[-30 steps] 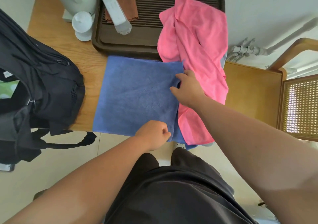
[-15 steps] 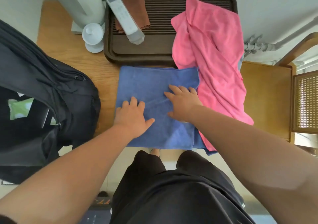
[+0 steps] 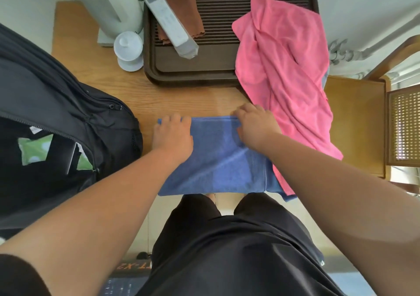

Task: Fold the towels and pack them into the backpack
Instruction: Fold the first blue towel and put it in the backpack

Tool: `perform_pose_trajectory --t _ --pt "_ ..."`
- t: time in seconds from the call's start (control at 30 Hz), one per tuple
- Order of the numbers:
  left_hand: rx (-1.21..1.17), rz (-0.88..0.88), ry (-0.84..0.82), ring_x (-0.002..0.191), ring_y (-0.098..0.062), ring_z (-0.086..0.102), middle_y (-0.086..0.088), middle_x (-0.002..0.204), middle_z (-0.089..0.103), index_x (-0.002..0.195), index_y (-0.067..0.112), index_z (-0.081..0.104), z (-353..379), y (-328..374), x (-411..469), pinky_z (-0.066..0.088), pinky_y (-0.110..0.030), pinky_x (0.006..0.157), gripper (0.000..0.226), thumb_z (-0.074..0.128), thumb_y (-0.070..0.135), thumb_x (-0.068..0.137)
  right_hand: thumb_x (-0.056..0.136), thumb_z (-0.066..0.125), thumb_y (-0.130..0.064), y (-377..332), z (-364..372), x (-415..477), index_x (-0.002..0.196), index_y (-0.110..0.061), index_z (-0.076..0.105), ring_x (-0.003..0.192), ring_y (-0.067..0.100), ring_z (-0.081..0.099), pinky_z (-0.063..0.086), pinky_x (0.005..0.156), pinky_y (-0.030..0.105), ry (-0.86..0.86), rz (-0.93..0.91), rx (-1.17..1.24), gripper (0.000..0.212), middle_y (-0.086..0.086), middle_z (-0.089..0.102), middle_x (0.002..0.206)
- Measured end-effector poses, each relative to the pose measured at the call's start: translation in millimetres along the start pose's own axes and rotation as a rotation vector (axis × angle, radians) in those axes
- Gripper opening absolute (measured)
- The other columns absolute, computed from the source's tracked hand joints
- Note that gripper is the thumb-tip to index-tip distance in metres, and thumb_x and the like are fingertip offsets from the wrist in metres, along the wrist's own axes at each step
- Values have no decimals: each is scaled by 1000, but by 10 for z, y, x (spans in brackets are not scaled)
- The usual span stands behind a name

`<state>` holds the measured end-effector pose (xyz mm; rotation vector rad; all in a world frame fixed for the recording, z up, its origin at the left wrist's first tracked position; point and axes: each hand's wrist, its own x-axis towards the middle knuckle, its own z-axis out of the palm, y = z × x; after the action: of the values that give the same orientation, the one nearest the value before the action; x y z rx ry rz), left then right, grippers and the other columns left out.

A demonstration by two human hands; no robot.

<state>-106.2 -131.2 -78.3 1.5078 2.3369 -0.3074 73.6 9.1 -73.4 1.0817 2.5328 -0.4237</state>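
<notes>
A folded blue towel [image 3: 222,164] lies on the wooden table [image 3: 193,100] in front of me, its near edge at the table's front. My left hand [image 3: 172,134] grips its far left corner, fingers curled over the edge. My right hand [image 3: 256,125] grips the far right corner the same way. A crumpled pink towel [image 3: 284,68] drapes from the tray down over the table's right side, touching the blue towel. The black backpack [image 3: 68,114] stands open at the left, with something green and white inside.
A dark brown slatted tray [image 3: 204,73] at the back holds a brown cloth [image 3: 181,11] and a long grey-white box [image 3: 170,27]. A white kettle [image 3: 109,5] and a white lidded cup [image 3: 128,45] stand back left. A wooden chair [image 3: 354,123] is at the right.
Both hands moved from flat on the middle of the blue towel to its far corners. The towel's far edge now lies nearer me, leaving bare table before the tray.
</notes>
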Motion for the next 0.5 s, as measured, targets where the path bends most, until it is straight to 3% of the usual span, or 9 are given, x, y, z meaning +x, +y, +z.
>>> perform_pose_trajectory --t 0.17,0.4,0.5 --pt "-7 -65 -19 118 -31 45 -6 133 47 135 18 47 99 -97 150 40 -43 94 49 61 30 89 89 54 -13 14 40 123 135 -24 50 119 30 47 39 98 45 -51 17 -142 48 4 48 134" --pt "80 -50 -85 111 -28 44 -6 117 54 109 20 62 -9 -102 204 36 -40 92 24 58 16 85 88 57 -22 -4 -24 74 115 -29 60 114 27 46 36 94 43 -88 -79 -234 28 0 51 123" --pt "12 -13 -86 100 -26 46 -4 104 59 98 20 58 -100 -117 141 36 -39 86 25 51 3 81 84 60 -22 21 -124 -35 98 -27 52 106 26 53 33 91 41 -64 -43 -113 17 -3 57 102"
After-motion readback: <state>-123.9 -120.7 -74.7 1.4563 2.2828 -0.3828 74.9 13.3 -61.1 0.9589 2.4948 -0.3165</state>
